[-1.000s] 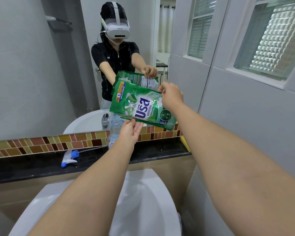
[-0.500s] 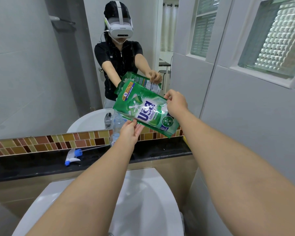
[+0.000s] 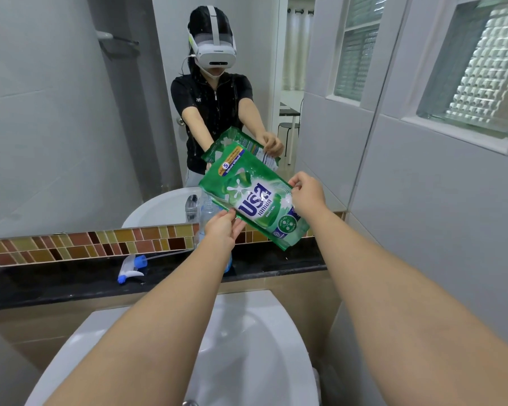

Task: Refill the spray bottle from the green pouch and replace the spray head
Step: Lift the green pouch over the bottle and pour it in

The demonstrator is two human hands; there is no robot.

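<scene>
I hold the green pouch [image 3: 254, 197] tilted in the air above the black counter, its upper left corner lowest over the clear spray bottle [image 3: 208, 210]. My left hand [image 3: 222, 228] grips the pouch's lower edge and hides most of the bottle. My right hand [image 3: 307, 194] pinches the pouch's right edge. The bottle stands open on the counter, only its neck and a bit of its base showing. The white and blue spray head [image 3: 131, 266] lies on its side on the counter to the left, its tube pointing right.
The black counter [image 3: 71, 284] runs along a mosaic tile strip [image 3: 85, 244] under a mirror showing a person's reflection. A white basin [image 3: 247, 347] sits below my arms. A tiled wall with glass-block windows [image 3: 481, 68] closes the right side.
The pouch has tipped further, its left corner dropping toward the bottle's neck and its right end rising. Both hands kept their grip.
</scene>
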